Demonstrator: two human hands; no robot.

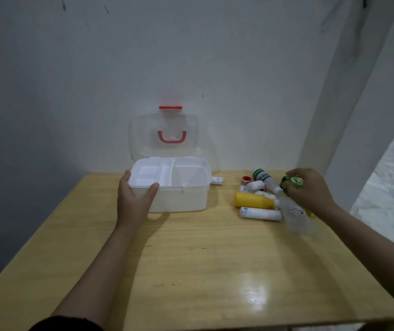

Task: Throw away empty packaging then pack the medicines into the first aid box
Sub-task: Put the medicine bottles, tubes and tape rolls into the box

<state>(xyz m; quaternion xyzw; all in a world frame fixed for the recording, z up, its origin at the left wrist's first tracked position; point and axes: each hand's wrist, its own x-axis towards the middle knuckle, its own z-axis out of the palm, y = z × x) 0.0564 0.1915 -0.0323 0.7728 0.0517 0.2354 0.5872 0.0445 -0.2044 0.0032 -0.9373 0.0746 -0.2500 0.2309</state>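
Observation:
The white first aid box (191,197) stands open at the back of the wooden table, its clear lid with red handle (172,137) leaning on the wall. My left hand (133,199) grips the box's front left corner, thumb on the rim. A heap of medicines lies to the right: a yellow bottle (254,199), a white tube (260,214), a green-and-white bottle (262,176), a small red-capped jar (246,179). My right hand (310,189) is closed on a small green packet (292,183), with a blurred clear bottle (296,216) just below it.
A small white roll (217,180) lies behind the box's right corner. The wooden table (203,271) reaches the wall at the back. A white pillar (348,103) rises at the right, with pale floor (391,192) beyond the table's right edge.

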